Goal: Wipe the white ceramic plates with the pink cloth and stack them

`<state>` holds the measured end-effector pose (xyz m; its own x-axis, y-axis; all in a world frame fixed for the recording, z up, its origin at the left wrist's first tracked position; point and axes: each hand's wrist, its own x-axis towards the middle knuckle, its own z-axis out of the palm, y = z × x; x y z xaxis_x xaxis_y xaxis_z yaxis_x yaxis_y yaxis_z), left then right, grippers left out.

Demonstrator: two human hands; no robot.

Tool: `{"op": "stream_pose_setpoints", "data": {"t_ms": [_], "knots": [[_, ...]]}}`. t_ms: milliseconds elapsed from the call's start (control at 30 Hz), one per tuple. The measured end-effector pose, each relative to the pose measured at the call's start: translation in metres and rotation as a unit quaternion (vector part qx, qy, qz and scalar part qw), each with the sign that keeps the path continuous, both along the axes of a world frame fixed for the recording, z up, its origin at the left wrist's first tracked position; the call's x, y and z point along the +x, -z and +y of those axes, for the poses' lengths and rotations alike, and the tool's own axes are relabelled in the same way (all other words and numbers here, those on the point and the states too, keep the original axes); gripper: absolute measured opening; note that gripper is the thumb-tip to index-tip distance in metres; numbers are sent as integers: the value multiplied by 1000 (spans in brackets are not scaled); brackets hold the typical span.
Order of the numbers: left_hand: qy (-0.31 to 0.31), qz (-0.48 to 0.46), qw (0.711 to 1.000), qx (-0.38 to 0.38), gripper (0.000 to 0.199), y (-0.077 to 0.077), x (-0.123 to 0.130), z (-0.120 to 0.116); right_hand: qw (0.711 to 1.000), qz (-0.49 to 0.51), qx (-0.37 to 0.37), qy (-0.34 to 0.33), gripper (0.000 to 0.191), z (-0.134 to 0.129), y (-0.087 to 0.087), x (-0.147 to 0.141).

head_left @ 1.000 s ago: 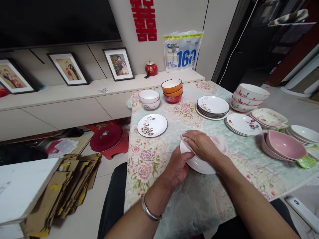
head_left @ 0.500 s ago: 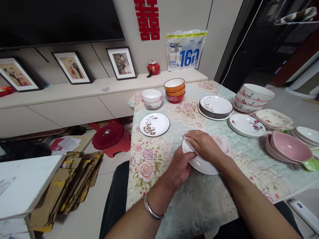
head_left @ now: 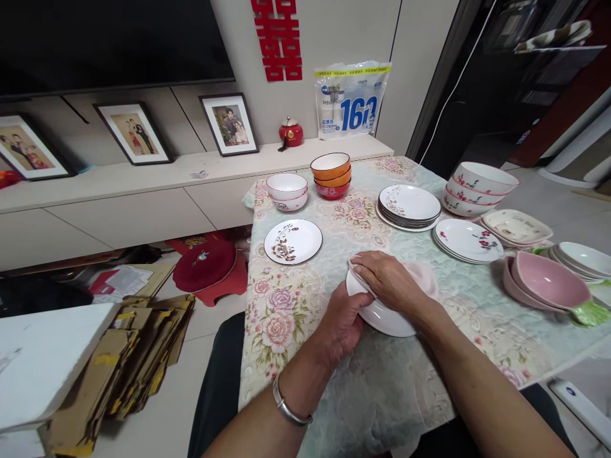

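A white plate is tilted up a little over the near part of the table. Its left rim is gripped by my left hand, thumb on top and fingers beneath. Pressed over the plate's upper face, my right hand holds a pale pink cloth, which folds over the rim at the left and spreads out at the right. Much of the plate is hidden by cloth and hand. Just beyond lies a single plate with a brown flower print.
Around the flowered tablecloth stand white bowls, orange bowls, brown-rimmed plates, red-flowered plates, tall bowls and pink bowls. A cabinet runs behind. Flattened cardboard lies at floor left.
The view has shifted slightly, so everything appears a little further left. Both hands keep nearly the same hold on the plate and the cloth.
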<state>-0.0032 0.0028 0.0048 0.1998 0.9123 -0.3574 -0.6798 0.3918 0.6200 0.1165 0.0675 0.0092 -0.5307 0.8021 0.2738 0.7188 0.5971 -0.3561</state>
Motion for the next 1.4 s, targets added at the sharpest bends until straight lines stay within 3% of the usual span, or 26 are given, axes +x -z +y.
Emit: {"op": "stream_pose_setpoints", "data": {"t_ms": [300, 467, 533, 733, 800, 967, 1033, 1267, 1400], "knots": [[0, -12, 1000, 0, 47, 2, 0, 0, 998, -20, -1, 62, 34, -1, 0, 1], [-3, -3, 1000, 0, 39, 1, 0, 0, 998, -2, 4, -63, 32, -5, -1, -2], [-7, -4, 1000, -1, 39, 1, 0, 0, 997, 5, -6, -76, 32, -3, -1, -1], [-5, -15, 999, -31, 50, 1, -1, 1, 996, 3, -42, 82, 33, 5, -1, 15], [-6, -11, 999, -35, 51, 1, -2, 1, 995, -6, -32, 91, 34, 5, -1, 16], [-6, 0, 1000, -12, 45, 1, -1, 0, 997, -2, -1, -76, 31, -3, 1, 3], [-8, -2, 1000, -7, 44, 2, 0, 0, 995, 2, -8, -101, 30, -3, 1, -1], [-12, -18, 999, -26, 51, 7, -2, 1, 995, 0, -46, 92, 32, 6, -1, 17], [-35, -20, 999, -19, 53, 6, -2, 0, 990, -44, -37, 131, 34, 6, -1, 20]]}}
